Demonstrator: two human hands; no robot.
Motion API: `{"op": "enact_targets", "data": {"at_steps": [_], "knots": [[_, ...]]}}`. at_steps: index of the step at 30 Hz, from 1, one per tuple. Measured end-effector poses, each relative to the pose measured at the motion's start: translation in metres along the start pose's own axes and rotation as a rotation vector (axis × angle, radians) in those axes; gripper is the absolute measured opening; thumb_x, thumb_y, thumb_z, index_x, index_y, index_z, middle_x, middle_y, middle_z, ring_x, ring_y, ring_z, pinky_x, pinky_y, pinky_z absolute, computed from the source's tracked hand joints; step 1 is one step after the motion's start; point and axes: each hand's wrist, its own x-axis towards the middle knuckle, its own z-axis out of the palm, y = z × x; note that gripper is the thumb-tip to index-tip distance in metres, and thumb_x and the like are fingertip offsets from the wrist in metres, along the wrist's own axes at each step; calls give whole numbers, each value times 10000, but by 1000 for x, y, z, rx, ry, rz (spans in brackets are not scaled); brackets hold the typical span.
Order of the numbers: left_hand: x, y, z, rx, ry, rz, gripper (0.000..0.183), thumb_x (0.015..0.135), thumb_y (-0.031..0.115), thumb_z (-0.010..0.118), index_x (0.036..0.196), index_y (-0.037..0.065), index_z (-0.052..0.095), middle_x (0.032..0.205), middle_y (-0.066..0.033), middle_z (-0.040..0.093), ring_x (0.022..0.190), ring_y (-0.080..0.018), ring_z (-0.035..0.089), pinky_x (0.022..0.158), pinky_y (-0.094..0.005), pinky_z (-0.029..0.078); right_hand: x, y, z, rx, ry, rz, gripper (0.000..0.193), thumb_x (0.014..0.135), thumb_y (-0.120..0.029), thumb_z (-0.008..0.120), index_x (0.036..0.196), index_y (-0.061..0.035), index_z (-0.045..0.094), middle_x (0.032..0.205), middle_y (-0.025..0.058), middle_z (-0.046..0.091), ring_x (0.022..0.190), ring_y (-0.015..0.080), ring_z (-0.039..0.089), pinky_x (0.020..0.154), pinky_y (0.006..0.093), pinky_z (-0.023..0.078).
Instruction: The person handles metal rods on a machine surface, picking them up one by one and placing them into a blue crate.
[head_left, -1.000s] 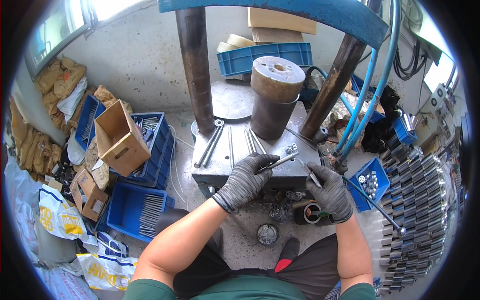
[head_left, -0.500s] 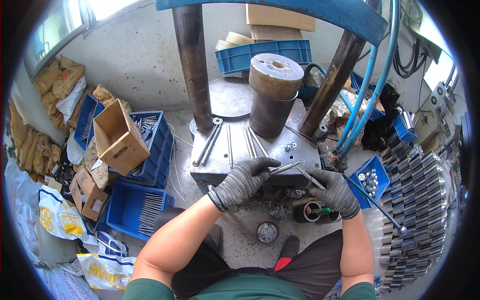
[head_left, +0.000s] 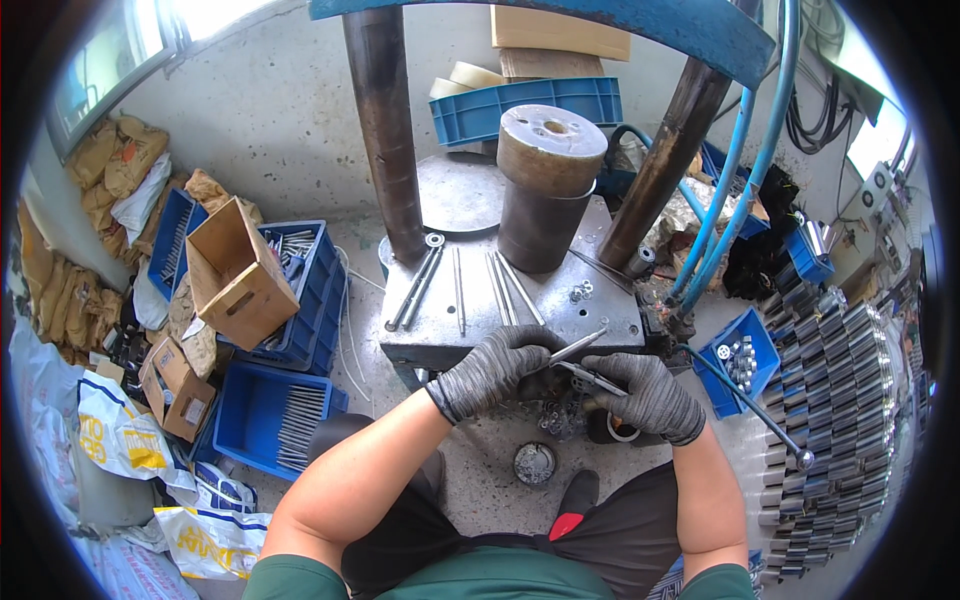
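Observation:
Both hands wear grey knit gloves and meet in front of the steel press table (head_left: 430, 345). My left hand (head_left: 495, 372) is closed round a slim metal rod (head_left: 580, 345) whose tapered end points up and to the right. In my right hand (head_left: 652, 396) is a second metal rod (head_left: 594, 379), which slants up-left to the fingers of the left glove. The two rods come close near the left fingertips; whether they touch I cannot tell. Several similar rods (head_left: 459, 290) lie on the table beyond my hands, with small metal nuts or rings (head_left: 581, 291) to their right.
A heavy steel cylinder (head_left: 545, 230) stands on the table between two press columns (head_left: 385, 140). Blue bins hold rods (head_left: 300, 425) at left and round metal parts (head_left: 738, 365) at right. A lever with a ball end (head_left: 804, 460) juts out near stacked metal tubes (head_left: 835, 400).
My right hand has moved left and slightly down, toward the left hand. The rod ends no longer meet between the hands; the right rod's end is now by the left fingers.

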Motion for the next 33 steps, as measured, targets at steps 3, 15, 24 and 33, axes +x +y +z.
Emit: {"op": "enact_targets", "data": {"at_steps": [3, 15, 24, 33], "knots": [[0, 5, 1, -81, -11, -77, 347, 1011, 198, 607, 1293, 1, 650, 875, -43, 703, 648, -70, 597, 555, -219, 474, -1, 7, 2, 16, 29, 0, 483, 828, -72, 742, 1298, 12, 672, 1140, 202, 738, 1022, 275, 735, 905, 360, 570], [2, 0, -9, -225, -164, -110, 392, 988, 248, 659, 1284, -7, 633, 840, -74, 697, 515, -96, 573, 440, -223, 442, 6, 16, 2, -280, 139, -288, 498, 809, -32, 735, 1301, 1, 658, 1105, 213, 714, 999, 344, 728, 890, 382, 578], [4, -6, -22, -142, -48, -42, 438, 993, 240, 667, 1322, -40, 597, 933, -103, 710, 729, -135, 682, 630, -249, 573, 7, 16, 18, 849, -260, 276, 674, 892, -138, 797, 1485, 2, 509, 1146, 51, 690, 1026, 149, 667, 913, 324, 568], [12, 8, -55, 824, 491, 66, 454, 979, 95, 616, 1430, 119, 579, 949, -218, 696, 895, -264, 685, 849, -390, 550, 10, 22, 18, 596, 87, 257, 532, 884, -91, 738, 1386, -8, 586, 1016, 15, 654, 835, 108, 611, 735, 270, 528]]}}
